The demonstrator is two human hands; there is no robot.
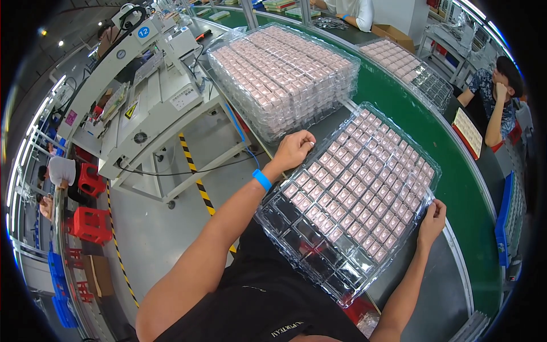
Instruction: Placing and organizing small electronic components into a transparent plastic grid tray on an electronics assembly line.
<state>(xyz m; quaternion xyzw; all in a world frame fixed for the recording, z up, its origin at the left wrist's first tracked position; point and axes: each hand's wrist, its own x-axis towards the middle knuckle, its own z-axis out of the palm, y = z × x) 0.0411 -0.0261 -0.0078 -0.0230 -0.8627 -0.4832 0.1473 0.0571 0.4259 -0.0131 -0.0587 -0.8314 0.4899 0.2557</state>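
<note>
Your right forearm is cut off by the lower edge, and glare blurs some compartments of the clear plastic tray [283, 215] before you. It lies tilted across the grey surface [450, 273], its near corner over your lap; small pale-pink rectangular pieces [364, 182] fill all but the near-left rows. Your left hand [293, 149] is just beside its left edge, fingers curled, tips bunched; you cannot tell whether they hold anything. Your right hand [433, 222] is at the right edge, fingers bent, thumb near forefinger, tips touching the rim; whether they grip it is hidden. Beyond stands a clear-wrapped tray stack [319, 102].
</note>
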